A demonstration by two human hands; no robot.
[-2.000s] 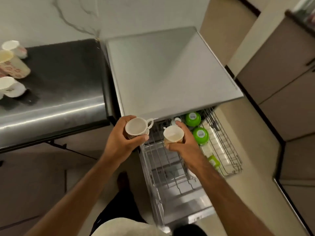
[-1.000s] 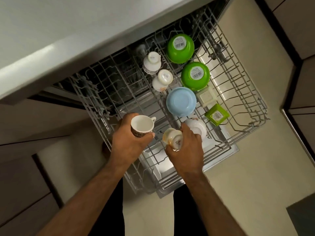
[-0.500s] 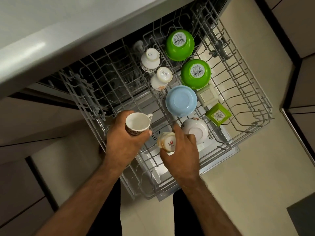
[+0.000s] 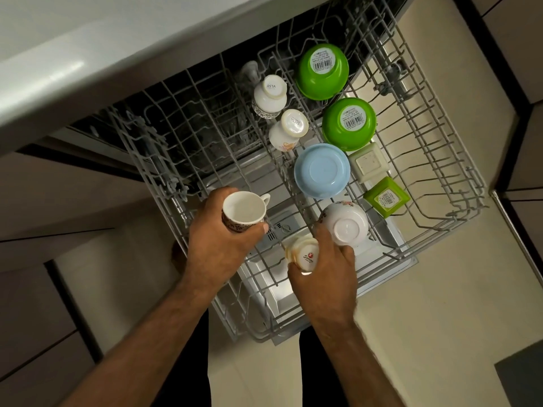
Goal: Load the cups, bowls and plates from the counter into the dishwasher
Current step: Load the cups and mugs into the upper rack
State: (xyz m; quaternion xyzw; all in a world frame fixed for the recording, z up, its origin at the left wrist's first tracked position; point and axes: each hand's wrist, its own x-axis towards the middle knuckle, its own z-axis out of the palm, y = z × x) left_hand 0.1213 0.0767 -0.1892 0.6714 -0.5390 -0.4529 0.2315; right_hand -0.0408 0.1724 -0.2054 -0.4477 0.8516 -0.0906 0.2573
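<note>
I look straight down into the pulled-out wire dishwasher rack (image 4: pixel 440 183). My left hand (image 4: pixel 217 248) grips a patterned white cup (image 4: pixel 244 212), mouth up, above the rack's near left part. My right hand (image 4: pixel 320 274) holds a cream cup (image 4: pixel 302 254) turned base-up, low against the rack wires beside an upturned white bowl (image 4: pixel 346 224). Upside down in the rack stand two white cups (image 4: pixel 270 95) (image 4: pixel 289 130), two green bowls (image 4: pixel 321 71) (image 4: pixel 349 123) and a light blue bowl (image 4: pixel 321 171).
Two small square containers, cream (image 4: pixel 368 163) and green (image 4: pixel 386 196), sit at the rack's right. The grey counter edge (image 4: pixel 88 69) overhangs the rack's far left. Beige floor (image 4: pixel 440 318) lies to the right, cabinet fronts (image 4: pixel 44 304) to the left.
My view dropped from the counter to the rack. My right hand turned its cup over and lowered it toward the wires by the white bowl. The left hand kept its cup upright.
</note>
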